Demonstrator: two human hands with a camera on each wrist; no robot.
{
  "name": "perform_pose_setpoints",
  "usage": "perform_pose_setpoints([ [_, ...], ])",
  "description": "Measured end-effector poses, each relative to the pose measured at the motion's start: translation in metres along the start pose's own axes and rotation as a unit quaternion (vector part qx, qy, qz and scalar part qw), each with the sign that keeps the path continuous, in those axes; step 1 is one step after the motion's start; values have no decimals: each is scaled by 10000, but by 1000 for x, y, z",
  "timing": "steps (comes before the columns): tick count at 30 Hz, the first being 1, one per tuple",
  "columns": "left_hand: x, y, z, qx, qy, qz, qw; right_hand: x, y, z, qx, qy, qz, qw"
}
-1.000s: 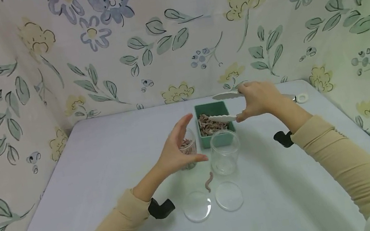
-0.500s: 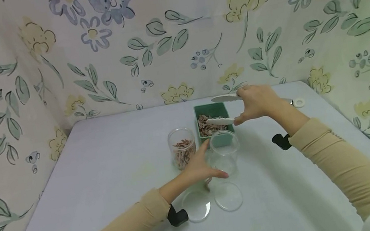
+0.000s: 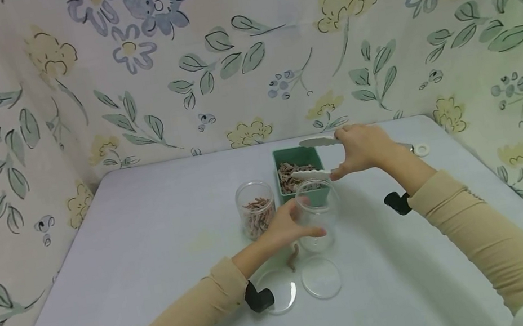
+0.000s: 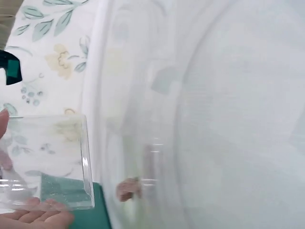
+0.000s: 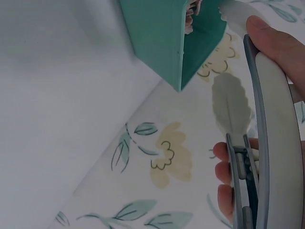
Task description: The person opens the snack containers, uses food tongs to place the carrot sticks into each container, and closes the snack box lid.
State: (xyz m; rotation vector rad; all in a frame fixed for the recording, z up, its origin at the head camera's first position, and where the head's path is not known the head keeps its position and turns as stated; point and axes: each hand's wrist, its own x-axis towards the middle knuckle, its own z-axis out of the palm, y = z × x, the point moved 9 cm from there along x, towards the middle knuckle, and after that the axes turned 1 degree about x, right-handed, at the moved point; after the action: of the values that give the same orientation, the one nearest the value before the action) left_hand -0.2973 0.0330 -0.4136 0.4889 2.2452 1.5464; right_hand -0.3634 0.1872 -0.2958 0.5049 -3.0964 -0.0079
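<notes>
My left hand [image 3: 284, 226] grips an empty clear jar [image 3: 328, 215], fingers around the far side and thumb across the front. The left wrist view shows the clear wall of the jar [image 4: 47, 143] between thumb and fingers. With my right hand [image 3: 364, 149] I hold a pair of tongs [image 5: 279, 129], their pale scalloped tips spread apart. One tip hangs over the green box [image 3: 288, 198], which contains a heap of pinkish-brown worm-like pieces [image 3: 289, 175]. No piece shows between the tips. The tongs' white end ring [image 3: 422, 149] sticks out behind my wrist.
A second clear jar [image 3: 257, 215], partly filled with the same pieces, stands left of my left hand. One loose piece [image 3: 292, 260] lies on the white table [image 3: 178, 256]. Two clear round lids, a right one [image 3: 322, 277] and a left one [image 3: 287, 297], lie in front.
My left hand has moved right from beside the filled jar to the empty jar and taken hold of it. The right hand and tongs have lowered slightly over the green box.
</notes>
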Motion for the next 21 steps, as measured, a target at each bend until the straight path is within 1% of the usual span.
perform_pose_setpoints([
  [2,-3,6,-3,-68,-5,84,9999,1,1,1,36,-2,8,10000],
  [4,-9,13,-7,-9,-14,223,9998,1,1,1,60,-7,1,10000],
  [5,-12,18,-9,55,-29,340,9994,2,2,1,67,-15,-4,10000],
  [9,-30,35,-22,511,33,806,9954,4,0,-1,-40,-67,-71,9999],
  [11,-39,41,-28,703,100,961,9928,5,-2,-4,-174,-134,-122,9997],
  [14,-50,44,-37,984,188,1051,9894,8,-8,-11,-620,-212,-291,9974],
  [16,-56,43,-40,1074,181,1120,9877,10,-15,-15,-999,-252,-447,9937],
  [19,-63,40,-42,1195,99,1172,9858,15,-27,-21,-1680,-344,-669,9829],
  [21,-66,36,-42,1218,31,1145,9859,18,-36,-21,-2022,-501,-751,9752],
])
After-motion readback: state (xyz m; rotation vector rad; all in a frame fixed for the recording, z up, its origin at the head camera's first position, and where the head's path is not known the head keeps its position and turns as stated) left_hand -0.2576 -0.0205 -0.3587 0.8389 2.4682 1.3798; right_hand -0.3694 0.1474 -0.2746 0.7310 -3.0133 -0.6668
